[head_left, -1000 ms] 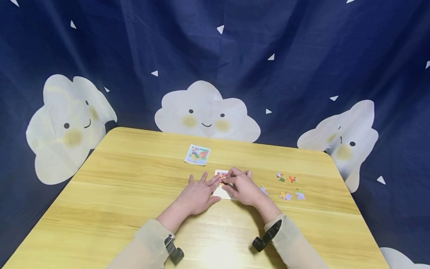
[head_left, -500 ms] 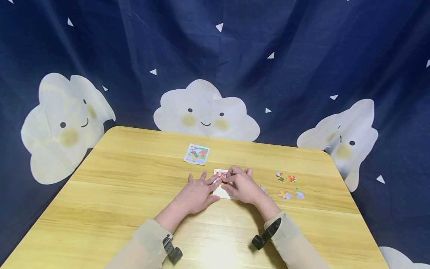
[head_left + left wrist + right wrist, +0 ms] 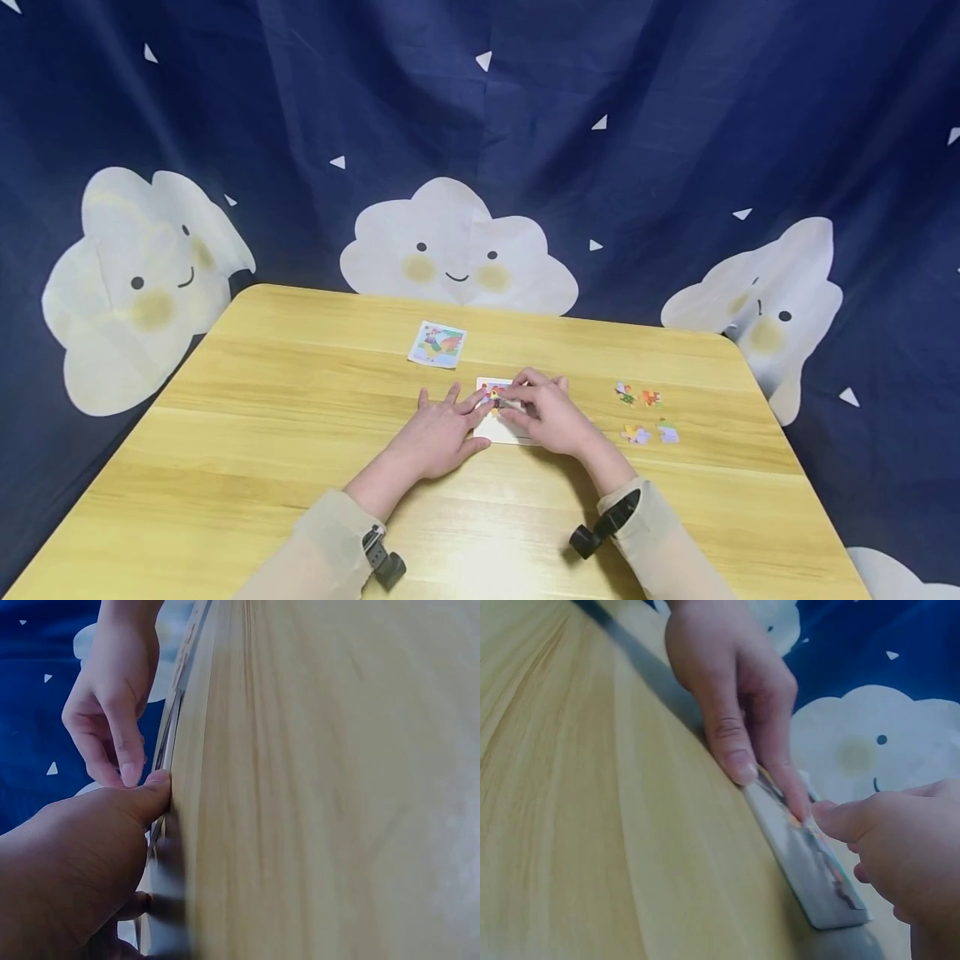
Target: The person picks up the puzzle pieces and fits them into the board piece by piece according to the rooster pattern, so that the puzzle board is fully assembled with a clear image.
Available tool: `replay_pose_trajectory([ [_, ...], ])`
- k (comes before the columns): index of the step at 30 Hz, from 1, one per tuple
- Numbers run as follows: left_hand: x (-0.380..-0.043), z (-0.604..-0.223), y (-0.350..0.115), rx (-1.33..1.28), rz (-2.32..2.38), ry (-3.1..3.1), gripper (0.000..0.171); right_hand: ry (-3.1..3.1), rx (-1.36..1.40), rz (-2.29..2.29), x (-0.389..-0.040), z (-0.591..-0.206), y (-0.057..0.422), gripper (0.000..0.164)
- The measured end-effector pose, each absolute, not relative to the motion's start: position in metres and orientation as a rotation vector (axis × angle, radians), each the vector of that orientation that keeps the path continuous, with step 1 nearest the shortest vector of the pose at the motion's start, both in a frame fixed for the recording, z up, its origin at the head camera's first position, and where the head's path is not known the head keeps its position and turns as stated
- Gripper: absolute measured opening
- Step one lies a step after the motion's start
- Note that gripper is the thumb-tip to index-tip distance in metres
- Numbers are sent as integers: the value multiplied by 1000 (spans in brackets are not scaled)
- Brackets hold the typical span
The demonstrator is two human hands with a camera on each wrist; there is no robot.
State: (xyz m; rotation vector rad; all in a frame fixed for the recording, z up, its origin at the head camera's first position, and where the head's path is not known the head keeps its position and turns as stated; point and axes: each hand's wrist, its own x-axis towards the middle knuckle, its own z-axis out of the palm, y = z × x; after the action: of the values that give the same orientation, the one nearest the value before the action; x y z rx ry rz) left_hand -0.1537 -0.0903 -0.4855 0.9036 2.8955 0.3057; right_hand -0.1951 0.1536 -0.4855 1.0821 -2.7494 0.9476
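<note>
A white puzzle board (image 3: 491, 431) lies mid-table, with colourful pieces fitted along its top left. Spread fingers of my left hand (image 3: 441, 440) rest on the board's left side, holding it down, while the thumb lies by its lower left edge. My right hand (image 3: 553, 418) bends over the board from the right; its thumb and index finger pinch a small puzzle piece (image 3: 496, 403) at the fitted ones, mostly covered by the fingertips. In the right wrist view, the right thumb (image 3: 832, 816) meets the left index fingertip above the thin board (image 3: 791, 859).
Behind the board lies a square picture card (image 3: 437, 345) showing a rooster. Loose jigsaw pieces lie to the right: a green one (image 3: 625, 394), an orange one (image 3: 651, 399), a yellow and lavender one (image 3: 636, 434) and a lavender one (image 3: 668, 433). A dark blue curtain (image 3: 420, 92) hangs behind.
My right wrist has shifted slightly right, and its index finger and thumb stand a little farther apart. A lavender piece seen beside that hand earlier is now hidden. The left hand stays put.
</note>
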Motion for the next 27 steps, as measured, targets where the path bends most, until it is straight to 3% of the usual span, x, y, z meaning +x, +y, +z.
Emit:
replay_pose_trajectory([
  [5, -153, -485, -91, 894, 323, 2895, 65, -2757, 1059, 1010, -193, -478, 165, 31],
  [17, -152, -483, -90, 896, 353, 2887, 64, -2795, 972, 966, -187, -470, 199, 53],
  [27, -151, -483, -91, 915, 356, 2882, 63, -2810, 957, 933, -184, -464, 223, 50],
])
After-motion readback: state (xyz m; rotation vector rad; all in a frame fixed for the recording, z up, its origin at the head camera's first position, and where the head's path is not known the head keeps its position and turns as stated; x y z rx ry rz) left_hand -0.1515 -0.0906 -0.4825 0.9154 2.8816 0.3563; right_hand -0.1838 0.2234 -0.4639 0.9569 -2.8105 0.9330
